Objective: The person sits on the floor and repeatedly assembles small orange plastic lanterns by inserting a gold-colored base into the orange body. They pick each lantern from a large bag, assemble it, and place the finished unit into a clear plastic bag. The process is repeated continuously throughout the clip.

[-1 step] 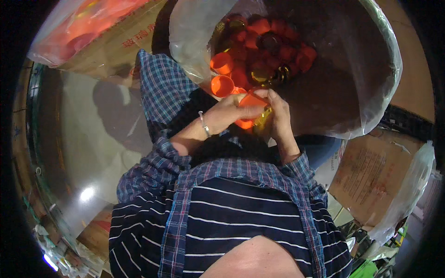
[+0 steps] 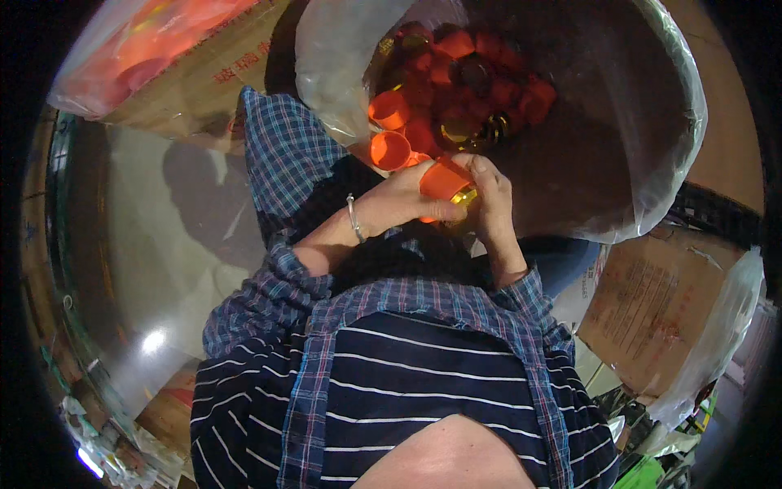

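Observation:
Between my two hands is a small orange plastic cup with a shiny gold piece at its lower right side. My left hand, with a bracelet on its wrist, is closed round the cup from the left, thumb across the front. My right hand closes on the cup and the gold piece from the right; its palm side is hidden. Another bit of orange shows below my left fingers. Just beyond, two orange cups lie at the near left rim of a plastic-lined container.
Deeper in the container is a heap of red-orange and gold pieces. Its clear plastic liner folds over the rim. A cardboard box with bagged orange items stands at far left, another carton at right.
The orange cup has turned between my hands and its side now shows more. My left thumb has shifted slightly lower, over the gold piece.

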Available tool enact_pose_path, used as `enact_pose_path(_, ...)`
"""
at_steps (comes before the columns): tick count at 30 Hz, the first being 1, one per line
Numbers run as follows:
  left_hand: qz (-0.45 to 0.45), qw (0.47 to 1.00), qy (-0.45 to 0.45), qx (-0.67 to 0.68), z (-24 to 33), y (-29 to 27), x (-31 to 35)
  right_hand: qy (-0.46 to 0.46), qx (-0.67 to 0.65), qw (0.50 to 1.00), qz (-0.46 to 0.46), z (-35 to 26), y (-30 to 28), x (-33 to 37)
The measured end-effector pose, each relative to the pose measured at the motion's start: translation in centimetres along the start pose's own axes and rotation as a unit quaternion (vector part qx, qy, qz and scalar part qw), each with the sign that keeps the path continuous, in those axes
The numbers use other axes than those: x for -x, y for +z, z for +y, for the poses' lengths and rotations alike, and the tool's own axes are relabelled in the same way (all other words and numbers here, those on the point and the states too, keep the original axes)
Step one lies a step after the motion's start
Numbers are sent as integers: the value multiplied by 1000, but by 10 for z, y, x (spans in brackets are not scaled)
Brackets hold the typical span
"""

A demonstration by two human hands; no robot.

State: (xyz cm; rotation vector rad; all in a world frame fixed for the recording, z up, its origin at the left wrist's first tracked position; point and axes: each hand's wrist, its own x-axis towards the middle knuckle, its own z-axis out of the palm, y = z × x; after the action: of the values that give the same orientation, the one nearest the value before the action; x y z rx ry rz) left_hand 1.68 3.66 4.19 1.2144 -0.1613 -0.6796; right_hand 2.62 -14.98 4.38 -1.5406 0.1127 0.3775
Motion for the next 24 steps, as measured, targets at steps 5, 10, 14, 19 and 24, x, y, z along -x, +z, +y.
enact_pose_path(5,103,981,51,-157,9,15,7,-105,127,986,-22,-16,3,3)
enact_pose_path(10,152,971,94,-160,8,25,5,-106,137,985,22,-19,1,2)
enact_pose_path(14,158,972,61,-165,4,26,1,-79,144,986,10,-14,1,-2)
enact_pose_path(19,124,974,98,-159,6,21,1,-155,171,973,10,-19,3,2)
enact_pose_path(24,110,966,107,-209,4,26,4,-212,259,942,-21,-29,7,15)
